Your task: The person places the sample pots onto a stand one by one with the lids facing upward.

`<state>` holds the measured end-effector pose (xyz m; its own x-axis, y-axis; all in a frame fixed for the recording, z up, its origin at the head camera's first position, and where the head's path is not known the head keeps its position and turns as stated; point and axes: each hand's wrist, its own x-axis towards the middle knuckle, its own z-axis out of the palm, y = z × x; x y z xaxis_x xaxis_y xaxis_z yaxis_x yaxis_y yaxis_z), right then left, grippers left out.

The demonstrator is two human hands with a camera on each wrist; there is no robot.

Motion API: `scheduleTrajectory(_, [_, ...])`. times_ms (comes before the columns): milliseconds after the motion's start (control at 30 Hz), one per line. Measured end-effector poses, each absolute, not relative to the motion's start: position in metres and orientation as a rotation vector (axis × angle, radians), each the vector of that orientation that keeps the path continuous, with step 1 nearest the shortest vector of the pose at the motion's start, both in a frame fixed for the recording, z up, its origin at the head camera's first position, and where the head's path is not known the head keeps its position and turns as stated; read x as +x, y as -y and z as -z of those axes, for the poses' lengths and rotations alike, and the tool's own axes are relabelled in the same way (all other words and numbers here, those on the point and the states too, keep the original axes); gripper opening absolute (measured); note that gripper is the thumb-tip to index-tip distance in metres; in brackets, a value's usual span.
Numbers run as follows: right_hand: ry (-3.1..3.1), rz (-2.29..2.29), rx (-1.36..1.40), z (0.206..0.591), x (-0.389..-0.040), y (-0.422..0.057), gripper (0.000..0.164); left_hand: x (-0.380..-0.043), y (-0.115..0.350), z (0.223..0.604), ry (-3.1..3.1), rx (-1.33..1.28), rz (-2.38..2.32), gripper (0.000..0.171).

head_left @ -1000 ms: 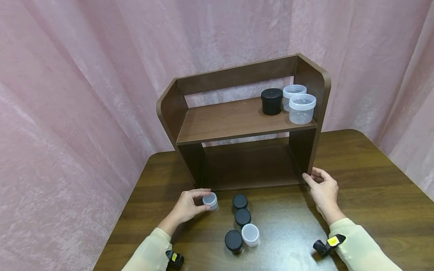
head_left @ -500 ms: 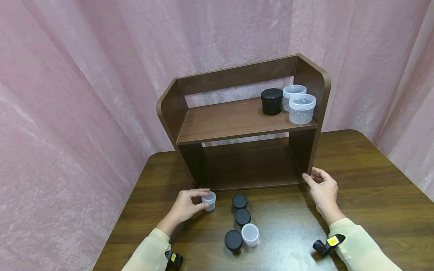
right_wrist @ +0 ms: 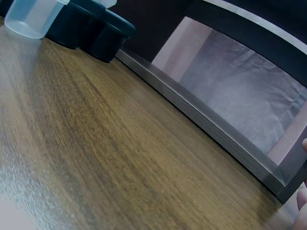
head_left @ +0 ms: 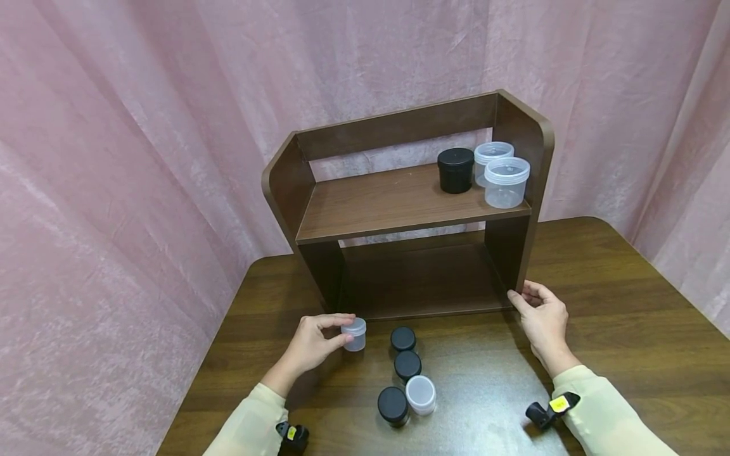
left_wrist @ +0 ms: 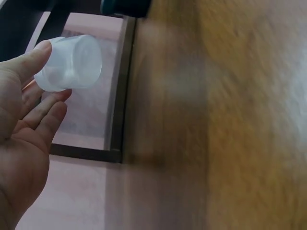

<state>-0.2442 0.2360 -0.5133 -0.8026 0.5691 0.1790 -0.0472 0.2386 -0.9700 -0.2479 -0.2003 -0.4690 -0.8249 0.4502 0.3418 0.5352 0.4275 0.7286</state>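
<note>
My left hand (head_left: 310, 345) pinches a small translucent lidded jar (head_left: 356, 339) between thumb and fingers, at the front left of the brown two-tier shelf (head_left: 365, 196). In the left wrist view the jar (left_wrist: 79, 62) lies sideways in the frame, its base toward the wooden tabletop and apart from it. At the shelf's lower right corner, my right hand (head_left: 544, 323) grips the side panel, thumb on the front edge and fingers on the outer side. Only a bit of those fingers (right_wrist: 302, 208) shows in the right wrist view.
Three small black-lidded jars (head_left: 393, 405) and a white-lidded jar (head_left: 421, 394) stand on the table (head_left: 473, 380) between the hands. On the upper shelf's right end are a black tub (head_left: 455, 171) and two clear tubs (head_left: 505, 190). A pink curtain (head_left: 142, 158) hangs behind.
The jar in my left hand has risen slightly and its tilt has changed, so more of its side shows. My right hand stays at the shelf corner.
</note>
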Motion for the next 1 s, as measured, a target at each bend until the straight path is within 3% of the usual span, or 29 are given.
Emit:
scheduleTrajectory(233, [2.005,-1.61,-0.476,0.512,-0.245,-0.235,0.035,-0.243,0.193,0.458,2.492,-0.959,1.396,0.03])
scheduleTrajectory(500, [2.015,-1.611,-0.48,0.511,-0.243,-0.235,0.035,-0.219,0.174,0.414,2.405,-1.069,1.402,0.028])
scheduleTrajectory(1000, [2.027,-1.595,-0.479,0.512,-0.244,-0.235,0.035,-0.216,0.153,0.384,2.257,-1.183,1.458,0.028])
